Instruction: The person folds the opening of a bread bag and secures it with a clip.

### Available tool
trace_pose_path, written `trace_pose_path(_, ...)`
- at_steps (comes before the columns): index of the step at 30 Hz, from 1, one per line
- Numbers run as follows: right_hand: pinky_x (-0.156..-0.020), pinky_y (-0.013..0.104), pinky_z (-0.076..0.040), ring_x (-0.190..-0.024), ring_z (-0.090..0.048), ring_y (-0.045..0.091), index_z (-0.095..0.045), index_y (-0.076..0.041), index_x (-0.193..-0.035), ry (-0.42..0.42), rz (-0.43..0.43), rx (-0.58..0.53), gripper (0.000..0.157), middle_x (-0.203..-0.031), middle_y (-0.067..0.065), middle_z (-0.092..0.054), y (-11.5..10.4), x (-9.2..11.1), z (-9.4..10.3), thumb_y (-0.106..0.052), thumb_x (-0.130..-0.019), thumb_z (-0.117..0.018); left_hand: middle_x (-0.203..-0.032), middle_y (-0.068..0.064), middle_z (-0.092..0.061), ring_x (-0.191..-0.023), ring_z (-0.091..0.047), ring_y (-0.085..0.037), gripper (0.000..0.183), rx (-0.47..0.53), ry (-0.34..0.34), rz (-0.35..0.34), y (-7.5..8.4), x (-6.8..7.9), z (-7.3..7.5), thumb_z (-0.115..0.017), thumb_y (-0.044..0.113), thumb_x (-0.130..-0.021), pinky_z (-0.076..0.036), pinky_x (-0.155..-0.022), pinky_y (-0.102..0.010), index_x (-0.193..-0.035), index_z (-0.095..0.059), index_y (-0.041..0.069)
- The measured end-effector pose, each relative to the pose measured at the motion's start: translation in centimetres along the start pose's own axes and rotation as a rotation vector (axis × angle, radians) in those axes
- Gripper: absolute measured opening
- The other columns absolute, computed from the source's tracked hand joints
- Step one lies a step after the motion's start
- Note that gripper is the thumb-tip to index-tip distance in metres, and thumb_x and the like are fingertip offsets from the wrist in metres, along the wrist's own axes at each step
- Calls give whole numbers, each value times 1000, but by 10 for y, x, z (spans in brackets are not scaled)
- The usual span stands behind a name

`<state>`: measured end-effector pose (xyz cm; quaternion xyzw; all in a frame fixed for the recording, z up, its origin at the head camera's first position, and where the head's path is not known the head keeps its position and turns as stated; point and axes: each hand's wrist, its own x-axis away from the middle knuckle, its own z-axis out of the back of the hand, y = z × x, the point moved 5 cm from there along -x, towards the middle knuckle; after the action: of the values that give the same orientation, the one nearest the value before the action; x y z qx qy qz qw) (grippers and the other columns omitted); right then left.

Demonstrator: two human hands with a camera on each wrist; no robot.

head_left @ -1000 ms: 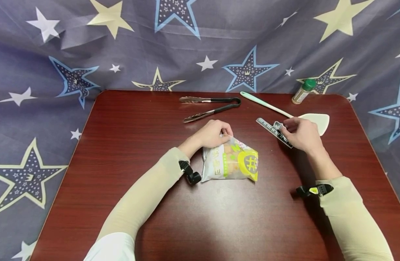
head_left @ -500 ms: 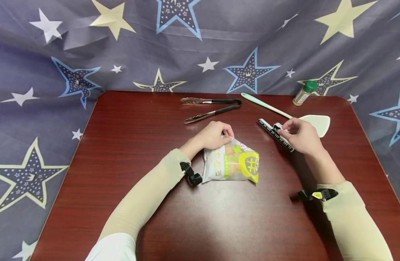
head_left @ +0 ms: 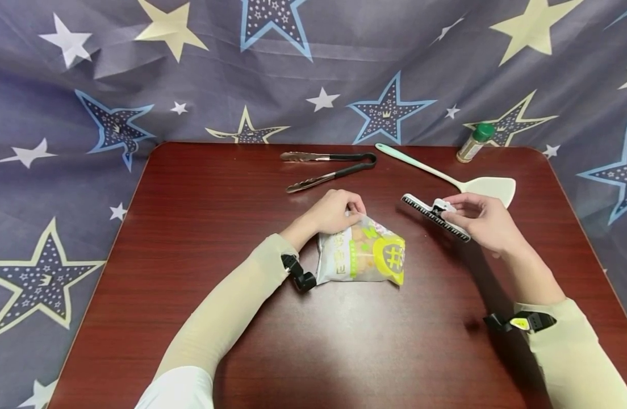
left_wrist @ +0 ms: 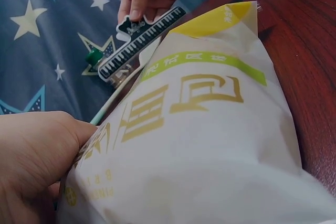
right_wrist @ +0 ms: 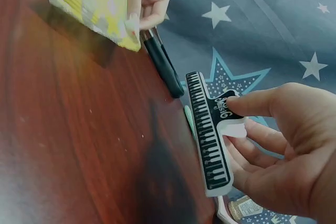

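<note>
My left hand (head_left: 335,211) pinches the top edge of a white and yellow snack bag (head_left: 367,255) on the table. Pale food shows through the bag's clear part. In the left wrist view, the bag (left_wrist: 199,124) fills the middle, with the thumb side of my left hand (left_wrist: 39,150) at its edge. To the right of the bag, my right hand (head_left: 484,220) pinches the handle tab of a long bag clip (head_left: 428,214) with a piano-key print. The right wrist view shows the clip (right_wrist: 206,129) between thumb and fingers, raised off the table, its long jaws together.
Metal tongs (head_left: 334,166) with black handles lie behind the bag. A spatula (head_left: 489,187) with a pale green handle lies behind my right hand. A green-capped seasoning bottle (head_left: 474,145) stands at the back right, near the star-patterned cloth (head_left: 272,74).
My right hand has lifted the clip off the table and drawn it slightly toward me and to the right. The left hand and the bag stay in place.
</note>
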<state>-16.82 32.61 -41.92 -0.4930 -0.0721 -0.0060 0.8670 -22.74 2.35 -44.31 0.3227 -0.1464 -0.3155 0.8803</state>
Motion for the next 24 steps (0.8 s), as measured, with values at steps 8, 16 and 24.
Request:
trace_pose_path(8, -66, 16, -58, -75, -73, -5, -75, 0, -114, -22, -55, -109, 19, -85, -18, -79, 4, 13, -8, -7, -96, -77, -100, -2, -77, -95, -68, -15, 9, 4, 11, 0, -2, 0, 0, -71, 21, -102, -52, -89, -28, -103, -79, 16)
trace_pose_path(16, -71, 22, -63, -78, -76, 2, -82, -19, -95, -161, -59, -448, 33, -86, -8, -82, 13, 20, -23, 11, -96, -68, -99, -1, -77, -95, -68, -15, 9, 3, 16, 2, -4, 1, -1, -71, 21, -102, -52, -89, -28, -102, -79, 16)
trace_pose_path(24, -73, 25, -64, -80, -76, 4, -84, -15, -97, -242, -68, -529, 35, -92, -5, -82, 23, 23, -31, 14, -96, -65, -99, -2, -77, -94, -68, -15, 10, 12, 20, -2, -4, 0, -2, -71, 21, -103, -52, -88, -28, -102, -79, 16)
